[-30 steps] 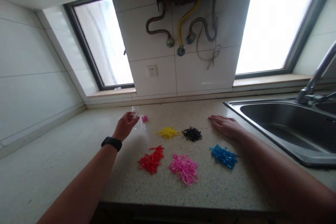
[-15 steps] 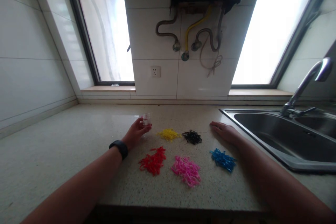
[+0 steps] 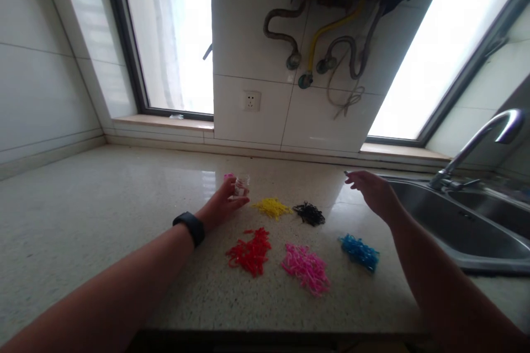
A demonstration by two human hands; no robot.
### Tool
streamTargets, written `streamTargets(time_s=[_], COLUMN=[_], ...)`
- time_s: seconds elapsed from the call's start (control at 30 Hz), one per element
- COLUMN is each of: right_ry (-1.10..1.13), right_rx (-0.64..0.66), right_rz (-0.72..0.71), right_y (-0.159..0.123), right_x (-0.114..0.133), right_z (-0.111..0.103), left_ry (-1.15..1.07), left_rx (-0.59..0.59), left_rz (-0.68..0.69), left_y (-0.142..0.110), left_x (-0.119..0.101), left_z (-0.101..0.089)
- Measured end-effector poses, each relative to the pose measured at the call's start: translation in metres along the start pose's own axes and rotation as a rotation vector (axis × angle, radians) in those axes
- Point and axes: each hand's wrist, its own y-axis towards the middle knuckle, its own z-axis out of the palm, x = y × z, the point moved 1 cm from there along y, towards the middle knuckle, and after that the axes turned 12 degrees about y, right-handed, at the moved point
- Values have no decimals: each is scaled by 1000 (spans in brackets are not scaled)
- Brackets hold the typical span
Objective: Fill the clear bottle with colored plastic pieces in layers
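My left hand (image 3: 223, 201), with a dark band on its wrist, is wrapped around a small clear jar (image 3: 242, 185) standing on the counter. A small pink thing (image 3: 229, 176), partly hidden, shows just behind those fingers. My right hand (image 3: 370, 187) is held above the counter near the sink, its fingers a little apart, and I see nothing clearly in it. Between the hands lie loose piles of small bands: a yellow pile (image 3: 272, 208) nearest the jar, a black pile (image 3: 309, 213), a red pile (image 3: 250, 252), a pink pile (image 3: 306, 268) and a blue pile (image 3: 359, 252).
A steel sink (image 3: 439, 226) with a tall faucet (image 3: 476, 146) is set into the counter (image 3: 103, 231) on the right. At the back is a tiled wall with a socket (image 3: 250, 101) and pipes (image 3: 317, 36). The counter's front edge runs below the piles.
My right hand has lifted from lying flat on the counter and is now raised, nearer the back. The left hand still holds the jar. My view has tilted and shifted.
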Motion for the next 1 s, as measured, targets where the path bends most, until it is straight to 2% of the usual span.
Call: streamTargets(time_s=[0.07, 0.17, 0.23, 0.3, 0.4, 0.6, 0.77, 1.0], right_ry=[80, -29, -142, -241, -365, -504, -497, -335], right_rx=[55, 370, 542, 576, 596, 687, 716, 649], right_rz=[-42, -132, -201, -205, -157, -157, -160, -93], right_y=[15, 31, 34, 30, 16, -7, -9, -9], right_x=[42, 98, 122, 132, 128, 107, 103, 99], right_z=[21, 66, 95, 117, 137, 148, 156, 161], left_ry=[1, 17, 43, 99, 258, 630, 662, 648], left_rx=[40, 114, 132, 124, 102, -16, -4, -6], left_rz=[5, 4, -2, 1, 45, 96, 116, 99], left_y=[-1, -3, -4, -5, -5, -6, -9, -11], left_x=[0, 3, 4, 3, -2, -9, -13, -23], left_z=[1, 3, 4, 3, 2, 0, 1, 2])
